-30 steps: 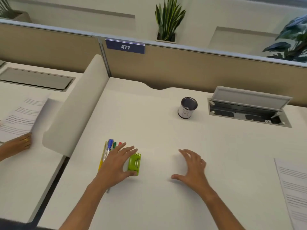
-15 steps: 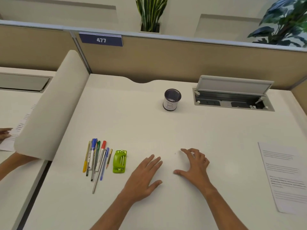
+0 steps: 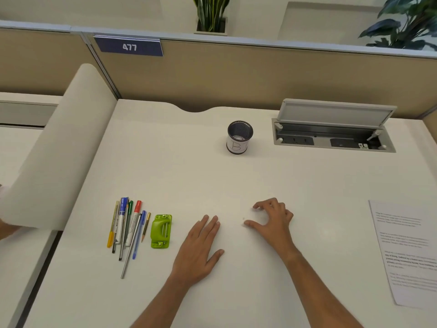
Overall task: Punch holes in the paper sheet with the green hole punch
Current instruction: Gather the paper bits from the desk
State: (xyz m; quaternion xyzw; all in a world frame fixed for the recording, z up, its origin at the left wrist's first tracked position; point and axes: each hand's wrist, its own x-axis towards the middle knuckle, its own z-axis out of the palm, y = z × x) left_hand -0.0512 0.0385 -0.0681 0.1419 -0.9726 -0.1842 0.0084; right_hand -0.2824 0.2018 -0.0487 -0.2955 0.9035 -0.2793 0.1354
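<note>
So both hands are empty: left hand (image 3: 199, 248) flat on the bench (image 3: 189, 181), right hand (image 3: 272, 221) loosely curled, green hole punch (image 3: 161, 231) and paper sheet (image 3: 409, 252) parked either side, probably for easy reach.

The green hole punch (image 3: 161, 231) lies flat on the white desk, its long axis running away from the person, two metal rods showing along its top (silver rivets at both ends). It sits just left of the left hand's fingers (image 3: 208, 224), untouched. The paper sheet (image 3: 408, 252), printed with blurred text, lies flat well right of the right hand's fingers (image 3: 269, 205).
</note>
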